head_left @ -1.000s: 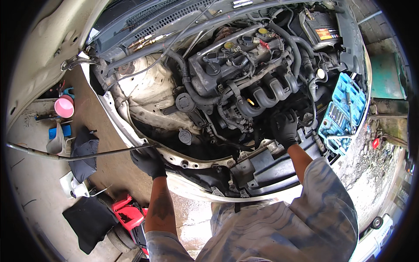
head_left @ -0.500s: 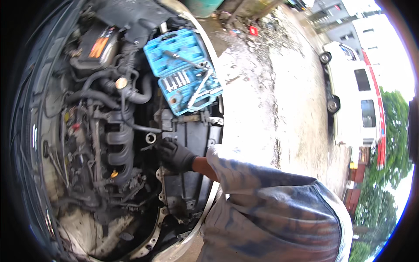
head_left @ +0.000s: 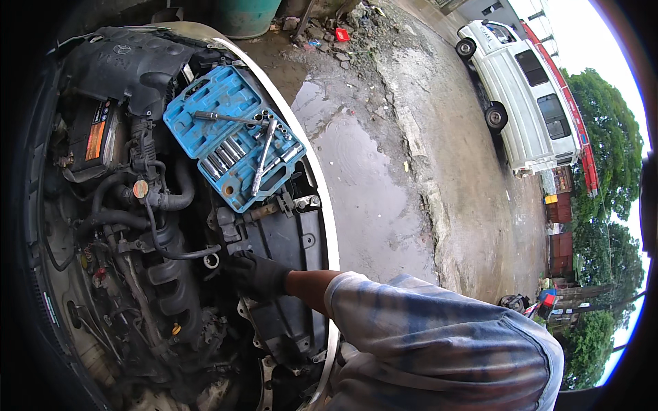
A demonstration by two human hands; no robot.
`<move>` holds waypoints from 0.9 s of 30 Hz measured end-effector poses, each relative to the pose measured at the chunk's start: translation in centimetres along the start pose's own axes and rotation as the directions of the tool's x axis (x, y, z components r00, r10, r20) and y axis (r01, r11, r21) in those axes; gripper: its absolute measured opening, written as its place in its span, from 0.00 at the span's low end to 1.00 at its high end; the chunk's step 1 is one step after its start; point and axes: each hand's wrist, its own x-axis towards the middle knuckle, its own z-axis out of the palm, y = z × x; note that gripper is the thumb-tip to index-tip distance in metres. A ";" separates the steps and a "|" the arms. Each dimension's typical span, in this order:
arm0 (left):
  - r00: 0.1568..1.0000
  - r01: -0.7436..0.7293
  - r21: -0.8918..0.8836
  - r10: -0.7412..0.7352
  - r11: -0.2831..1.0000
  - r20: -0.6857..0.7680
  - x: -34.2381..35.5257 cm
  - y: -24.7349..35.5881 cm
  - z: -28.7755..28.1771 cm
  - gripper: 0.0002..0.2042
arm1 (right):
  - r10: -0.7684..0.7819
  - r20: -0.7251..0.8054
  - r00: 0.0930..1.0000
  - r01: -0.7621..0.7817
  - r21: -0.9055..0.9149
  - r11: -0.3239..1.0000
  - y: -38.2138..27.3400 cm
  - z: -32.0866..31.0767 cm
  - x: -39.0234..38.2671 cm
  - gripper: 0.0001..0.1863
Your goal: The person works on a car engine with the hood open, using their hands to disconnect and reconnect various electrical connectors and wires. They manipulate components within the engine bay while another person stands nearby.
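My right hand [head_left: 255,275], in a dark glove, reaches over the front of an open engine bay. Its fingers look curled, dipping into the gap between the engine and a black plastic cover [head_left: 288,240]. Whatever they grip is hidden. Just beside the fingertips are a pale ring-shaped part [head_left: 211,261] and the end of a thin black hose [head_left: 185,255]. Farther off, an opened blue socket set case [head_left: 195,113] lies across the front of the bay. On it rest a ratchet handle [head_left: 223,118], a shiny metal bar [head_left: 262,161] and several sockets [head_left: 223,156]. My left hand is out of view.
The black intake manifold [head_left: 168,277], a battery [head_left: 96,140] and hoses crowd the bay. A pale body edge [head_left: 332,233] curves along its front. Beyond lie a puddle [head_left: 363,185], rubble, a green drum [head_left: 247,17] and a parked white van [head_left: 524,103].
The view has shifted, so the engine bay and case now sit lower and farther left. My right hand stays at about the same spot by the ring-shaped part.
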 end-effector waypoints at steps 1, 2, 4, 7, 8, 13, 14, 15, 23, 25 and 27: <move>0.998 -0.052 0.013 0.053 0.999 -0.022 1.6 -0.1 0.2 0.23 | -0.046 -0.021 0.999 0.046 0.013 0.999 0.1 0.8 1.2 0.27; 0.993 -0.106 0.032 0.107 0.994 -0.049 3.3 -0.4 0.3 0.22 | -0.090 -0.042 0.995 0.092 0.028 0.995 0.2 1.5 2.5 0.27; 0.980 -0.201 -0.017 0.201 0.980 -0.001 5.7 -0.5 3.0 0.21 | -0.044 -0.021 0.999 0.043 -0.025 0.999 0.5 0.3 0.5 0.27; 0.955 -0.296 0.014 0.295 0.955 0.034 9.8 -2.2 5.7 0.19 | -0.049 0.012 0.999 0.049 0.000 0.999 0.4 -0.5 0.4 0.28; 0.946 -0.324 0.028 0.322 0.946 0.046 11.1 -2.9 6.5 0.19 | -0.052 0.024 0.998 0.051 0.021 0.998 0.6 -0.5 0.5 0.28; 0.876 -0.459 0.198 0.403 0.866 0.265 17.0 -10.5 10.7 0.17 | -0.058 -0.062 0.996 0.064 0.097 0.993 1.0 0.7 0.9 0.31; 0.847 -0.496 0.230 0.409 0.837 0.339 17.4 -11.1 11.0 0.17 | -0.060 -0.078 0.995 0.067 0.101 0.993 0.9 0.9 0.6 0.31; 0.840 -0.489 0.170 0.409 0.856 0.357 17.3 -11.7 11.1 0.17 | -0.059 -0.061 0.996 0.065 0.088 0.994 0.9 1.1 0.4 0.32; 0.739 -0.472 0.089 0.339 0.877 0.582 18.4 -7.9 8.0 0.20 | -0.071 -0.111 0.991 0.082 0.099 0.992 1.4 1.3 0.6 0.31; 0.699 -0.606 0.185 0.407 0.774 0.588 18.3 -8.3 8.1 0.22 | -0.046 -0.144 0.988 0.065 0.131 0.989 1.2 0.5 0.5 0.29; 0.638 -0.727 0.266 0.479 0.633 0.603 17.9 -10.0 8.0 0.25 | -0.036 -0.153 0.988 0.058 0.143 0.988 0.9 0.6 0.1 0.29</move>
